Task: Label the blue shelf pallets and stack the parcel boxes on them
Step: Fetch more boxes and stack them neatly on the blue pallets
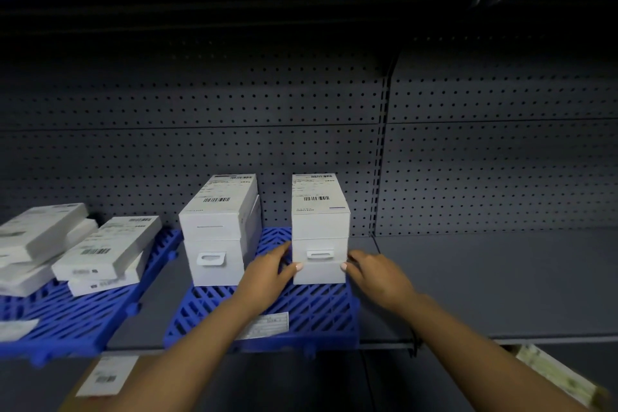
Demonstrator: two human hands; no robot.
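- Hands flank one stack of white parcel boxes [320, 227]: the left hand [267, 273] touches its left side, the right hand [378, 273] its right side, both low on the bottom box.
- Fingers [290, 266] of the left hand lie nearly straight against the box side; whether they curl round an edge I cannot tell. The right hand looks the same, fingertips on the box's lower right corner.
- The stack stands upright on a blue pallet [314, 308], with a barcode label on its top face.
- Just left of the left hand, on the same pallet, stands a second stack of white boxes [219, 231], apart from the first.
- Below the left wrist, a paper label [267, 324] lies on the pallet's front part.
- Further left of the left hand, another blue pallet [67, 318] carries flatter white boxes [103, 251], piled loosely and askew.
- Behind both hands rises the grey perforated back panel [234, 130] of the shelf.
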